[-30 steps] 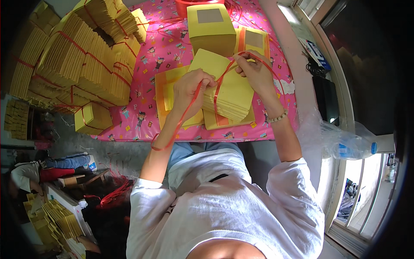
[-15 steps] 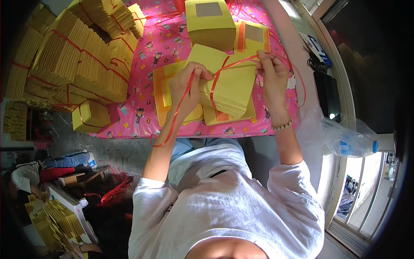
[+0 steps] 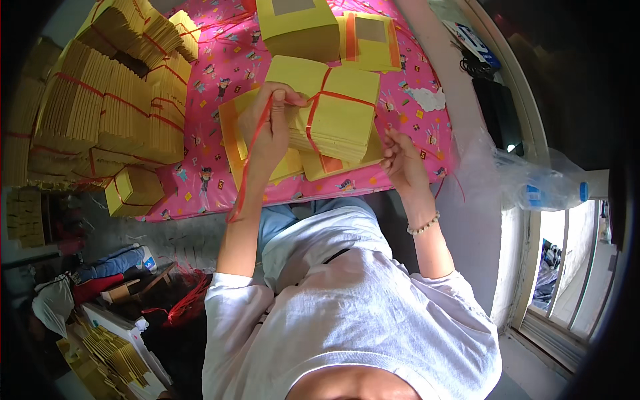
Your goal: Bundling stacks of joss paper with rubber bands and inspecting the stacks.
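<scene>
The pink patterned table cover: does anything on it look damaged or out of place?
Yes: toward the right side of the pink patterned table cover is a ragged white patch. Its uneven outline breaks up the printed pattern. I can't tell whether it's a tear or a scrap lying on top.

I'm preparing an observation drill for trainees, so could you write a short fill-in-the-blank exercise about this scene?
A thin ____ plastic strap, gripped by the bare left hand, crosses the rectangular yellow paper stack.
The pale beaded bracelet circles the ____ wrist.
The glossy cartoon-patterned tablecloth is mostly ____.
The clear plastic bottle has a ____ cap.

Missing words: red; right; pink; blue.
</scene>
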`<state>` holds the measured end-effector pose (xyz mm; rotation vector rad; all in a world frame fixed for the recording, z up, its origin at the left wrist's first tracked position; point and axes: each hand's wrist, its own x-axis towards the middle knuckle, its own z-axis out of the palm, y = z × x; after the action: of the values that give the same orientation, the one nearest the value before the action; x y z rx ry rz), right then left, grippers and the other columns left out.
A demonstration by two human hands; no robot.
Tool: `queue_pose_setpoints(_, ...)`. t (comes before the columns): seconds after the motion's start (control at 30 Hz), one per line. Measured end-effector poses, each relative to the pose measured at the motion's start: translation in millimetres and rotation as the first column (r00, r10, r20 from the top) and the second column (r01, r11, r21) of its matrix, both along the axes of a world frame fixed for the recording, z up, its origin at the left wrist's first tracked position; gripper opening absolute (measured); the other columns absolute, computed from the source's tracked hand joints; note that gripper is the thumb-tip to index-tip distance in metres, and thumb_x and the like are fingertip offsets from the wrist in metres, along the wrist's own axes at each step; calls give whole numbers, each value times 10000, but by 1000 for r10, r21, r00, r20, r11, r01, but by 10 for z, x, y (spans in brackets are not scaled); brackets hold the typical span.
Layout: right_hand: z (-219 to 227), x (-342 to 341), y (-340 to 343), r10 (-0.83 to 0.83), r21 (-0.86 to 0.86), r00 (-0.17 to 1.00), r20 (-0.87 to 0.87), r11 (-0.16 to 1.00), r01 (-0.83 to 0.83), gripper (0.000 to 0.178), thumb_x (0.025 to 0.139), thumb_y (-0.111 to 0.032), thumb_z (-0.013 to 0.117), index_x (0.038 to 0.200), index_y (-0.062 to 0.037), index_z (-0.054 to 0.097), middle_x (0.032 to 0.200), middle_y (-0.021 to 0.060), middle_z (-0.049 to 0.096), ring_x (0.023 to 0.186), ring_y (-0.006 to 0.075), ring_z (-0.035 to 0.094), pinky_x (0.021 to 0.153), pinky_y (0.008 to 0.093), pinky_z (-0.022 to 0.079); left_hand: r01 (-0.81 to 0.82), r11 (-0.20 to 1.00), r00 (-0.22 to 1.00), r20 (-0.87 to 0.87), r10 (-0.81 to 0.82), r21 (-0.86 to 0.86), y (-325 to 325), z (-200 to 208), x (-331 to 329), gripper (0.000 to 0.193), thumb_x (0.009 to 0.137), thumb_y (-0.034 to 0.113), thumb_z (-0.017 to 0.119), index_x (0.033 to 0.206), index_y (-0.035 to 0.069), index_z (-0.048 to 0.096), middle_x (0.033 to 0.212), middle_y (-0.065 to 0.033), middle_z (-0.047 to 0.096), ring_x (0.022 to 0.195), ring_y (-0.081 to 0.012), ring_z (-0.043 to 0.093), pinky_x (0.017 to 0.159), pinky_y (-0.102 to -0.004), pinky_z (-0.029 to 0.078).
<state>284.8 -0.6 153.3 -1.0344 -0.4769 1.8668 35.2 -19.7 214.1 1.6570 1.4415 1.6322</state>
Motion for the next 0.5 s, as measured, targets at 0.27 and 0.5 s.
queue_pose_setpoints(0.27, -145, -67, 224, 144, 128, 911, 387, 970, -208, 151, 883, -210, 602, 941, -77, 644, 817, 6, 632, 533, 77, 581, 431, 199, 422, 3, 1000, 969, 248, -6, 12, 41, 16, -212, 269, 1005, 227, 443, 1058, -5, 567, 1000, -94, 659, 921, -158, 630, 837, -286, 481)
queue_pose_setpoints(0.5, -136, -81, 247, 140, 179, 861, 489, 950, -256, 117, 886, -165, 572, 894, -67, 635, 746, 8, 635, 538, 70, 592, 411, 184, 427, -18, 980, 632, 757, 165, -198, 174, -191, -708, 323, 999, 267, 451, 1128, 2, 582, 1059, -109, 651, 902, -171, 636, 816, -303, 506)
